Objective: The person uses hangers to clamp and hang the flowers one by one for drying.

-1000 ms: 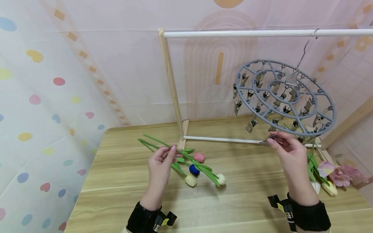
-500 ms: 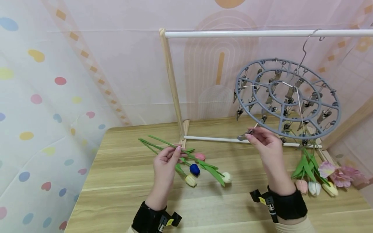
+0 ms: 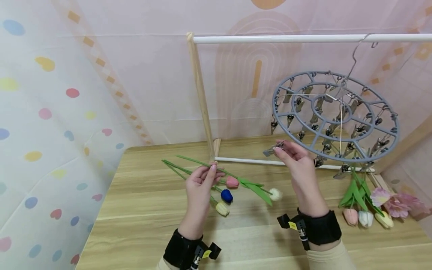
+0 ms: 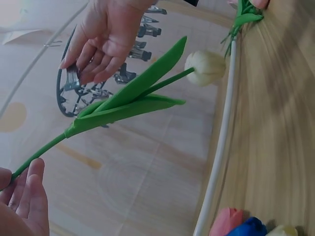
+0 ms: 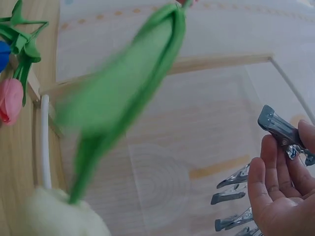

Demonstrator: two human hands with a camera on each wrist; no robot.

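1. all three views are bright and evenly lit with soft, diffuse light; no glare.
2. head view: sharp in the middle; faint soft shadows lie on the table (image 3: 141,210) under the hands and flowers.
3. head view: wide-angle bending at the edges, and the rail (image 3: 303,38) curves slightly.
4. right wrist view: the near leaf (image 5: 123,98) and white bud (image 5: 59,216) are heavily blurred.
5. left wrist view: the wood grain at the right edge smears and stretches.

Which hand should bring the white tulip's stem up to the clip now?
Left, most likely. The left hand already pinches the white tulip by its stem, while the right hand holds a metal clip on the round hanger.
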